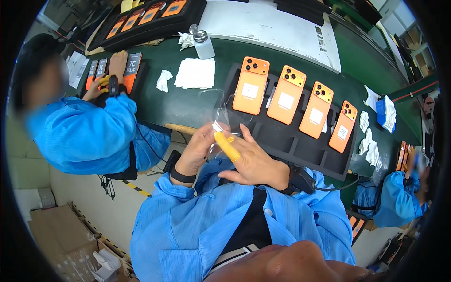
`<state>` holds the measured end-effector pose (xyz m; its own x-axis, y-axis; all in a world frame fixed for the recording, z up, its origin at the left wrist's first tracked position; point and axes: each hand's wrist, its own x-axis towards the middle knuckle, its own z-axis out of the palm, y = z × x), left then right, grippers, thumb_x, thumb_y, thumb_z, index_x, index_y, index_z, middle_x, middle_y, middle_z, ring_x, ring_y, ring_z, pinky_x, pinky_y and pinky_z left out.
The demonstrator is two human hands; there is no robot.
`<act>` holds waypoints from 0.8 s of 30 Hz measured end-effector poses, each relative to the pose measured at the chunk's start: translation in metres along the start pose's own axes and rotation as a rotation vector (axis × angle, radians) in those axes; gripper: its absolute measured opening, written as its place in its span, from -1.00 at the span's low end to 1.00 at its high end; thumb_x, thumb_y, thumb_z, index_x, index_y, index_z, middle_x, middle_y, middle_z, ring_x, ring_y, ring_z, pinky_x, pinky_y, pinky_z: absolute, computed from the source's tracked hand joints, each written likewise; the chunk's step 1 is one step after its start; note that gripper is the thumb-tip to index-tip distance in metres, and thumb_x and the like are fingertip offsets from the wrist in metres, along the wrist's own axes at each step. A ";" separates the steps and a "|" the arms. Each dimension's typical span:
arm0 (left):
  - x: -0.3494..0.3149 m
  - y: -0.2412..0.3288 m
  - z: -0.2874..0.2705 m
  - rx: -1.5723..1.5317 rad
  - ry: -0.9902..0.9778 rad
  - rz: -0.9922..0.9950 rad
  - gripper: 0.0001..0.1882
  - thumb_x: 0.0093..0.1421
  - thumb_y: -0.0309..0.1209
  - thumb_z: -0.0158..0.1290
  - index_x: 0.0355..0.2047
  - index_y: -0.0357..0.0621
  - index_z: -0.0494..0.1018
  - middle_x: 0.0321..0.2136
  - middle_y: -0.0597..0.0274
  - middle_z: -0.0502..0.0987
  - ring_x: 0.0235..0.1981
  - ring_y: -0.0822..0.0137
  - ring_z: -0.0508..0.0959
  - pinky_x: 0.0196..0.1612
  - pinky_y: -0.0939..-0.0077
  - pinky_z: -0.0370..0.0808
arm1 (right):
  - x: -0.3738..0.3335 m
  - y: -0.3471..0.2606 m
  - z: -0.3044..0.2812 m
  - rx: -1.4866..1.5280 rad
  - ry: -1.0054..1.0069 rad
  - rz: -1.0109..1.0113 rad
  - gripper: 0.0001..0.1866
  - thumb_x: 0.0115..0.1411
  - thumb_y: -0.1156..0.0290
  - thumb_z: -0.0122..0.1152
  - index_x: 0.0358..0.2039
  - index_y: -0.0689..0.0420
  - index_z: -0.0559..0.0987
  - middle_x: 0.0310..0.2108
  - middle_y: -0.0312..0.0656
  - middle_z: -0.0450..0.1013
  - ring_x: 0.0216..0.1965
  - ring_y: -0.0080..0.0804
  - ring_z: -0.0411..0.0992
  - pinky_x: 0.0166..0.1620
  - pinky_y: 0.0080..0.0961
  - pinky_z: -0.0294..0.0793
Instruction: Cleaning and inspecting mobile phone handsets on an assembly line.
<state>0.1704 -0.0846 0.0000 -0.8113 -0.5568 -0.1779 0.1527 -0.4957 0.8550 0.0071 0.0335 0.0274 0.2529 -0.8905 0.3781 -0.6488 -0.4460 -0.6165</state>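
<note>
In front of my chest, my left hand [199,146] pinches a thin clear plastic film [221,101] that rises above its fingers. A small white piece [217,127] shows at the fingertips. My right hand [258,162] reaches across to it. Its index finger wears a yellow finger cot [227,146] and touches the white piece, while the other visible fingers and the thumb are spread. Just beyond is a black compartmented tray [300,152]. Orange phones, or phone-shaped pieces, lie in it with camera side up and white labels on their backs, the nearest being one phone [250,87].
A pump bottle [204,47] stands beside a stack of white wipes [195,74]. Crumpled tissues [369,141] lie right of the tray. A co-worker in blue [89,131] handles orange boxes [134,70] at left; another person's blue sleeve [394,197] is at right. A second black tray [155,28] sits far left.
</note>
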 end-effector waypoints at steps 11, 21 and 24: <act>-0.014 0.026 -0.040 0.278 0.456 -0.025 -0.71 0.41 -0.22 -0.04 -0.19 -0.22 0.47 -0.55 0.22 0.53 -0.56 0.34 0.60 -0.52 0.45 0.56 | -0.018 0.010 -0.036 -0.051 0.381 0.059 -0.19 0.05 0.24 0.42 0.25 0.31 0.31 -0.06 0.01 0.53 -0.02 0.01 0.50 0.30 0.17 0.16; -0.013 0.023 -0.074 1.472 0.822 -0.131 -0.53 0.14 -0.02 0.24 -0.38 -0.27 0.52 -0.60 0.01 0.59 -0.50 0.04 0.65 -0.47 0.23 0.51 | -0.095 0.042 -0.057 -0.153 0.621 0.484 -0.32 0.15 0.56 0.26 0.29 0.30 0.29 -0.14 0.06 0.52 -0.21 -0.19 0.59 -0.12 -0.38 0.55; -0.012 0.035 -0.052 1.805 0.952 -0.150 -0.45 0.04 0.08 0.28 -0.36 -0.22 0.49 -0.54 -0.06 0.60 -0.43 -0.15 0.62 -0.39 0.10 0.51 | -0.112 0.042 -0.066 -0.281 0.626 0.513 -0.34 0.14 0.58 0.25 0.27 0.30 0.31 -0.14 0.05 0.52 -0.21 -0.18 0.59 -0.12 -0.36 0.55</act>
<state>0.2150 -0.1297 0.0063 -0.1805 -0.9796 0.0878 -0.9746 0.1902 0.1181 -0.0960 0.1200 0.0045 -0.5101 -0.7258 0.4615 -0.7491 0.1112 -0.6530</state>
